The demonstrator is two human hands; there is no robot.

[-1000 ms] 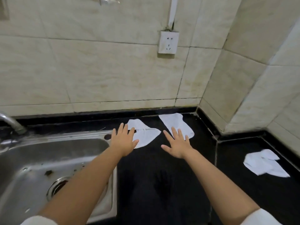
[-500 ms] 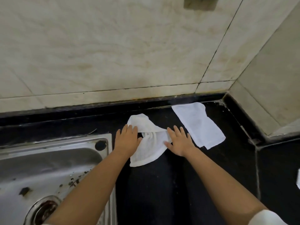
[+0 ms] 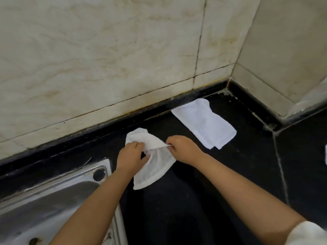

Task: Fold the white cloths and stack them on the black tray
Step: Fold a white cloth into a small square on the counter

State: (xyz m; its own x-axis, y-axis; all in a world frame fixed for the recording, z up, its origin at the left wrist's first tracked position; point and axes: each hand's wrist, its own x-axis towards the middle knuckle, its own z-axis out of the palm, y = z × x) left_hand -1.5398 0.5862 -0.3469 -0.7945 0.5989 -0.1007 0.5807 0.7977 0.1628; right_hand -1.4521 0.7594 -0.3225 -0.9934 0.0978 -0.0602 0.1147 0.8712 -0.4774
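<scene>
Head view: left hand and right hand pinch crumpled cloth.

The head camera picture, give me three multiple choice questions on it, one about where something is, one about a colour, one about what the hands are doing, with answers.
1. Where does the flat white cloth lie?
A. In the sink
B. On the counter near the wall corner
C. Over the left forearm

2. What colour is the counter?
A. Black
B. White
C. Wood brown

3. What are the hands doing?
A. Both rest flat on the counter
B. Only the right holds a cloth
C. Both pinch the crumpled cloth

Answers: 1 B, it lies on the dark top beside the back wall, right of the hands. 2 A, the top is black beside the steel sink. 3 C, the left hand and right hand each grip the same cloth.
</scene>
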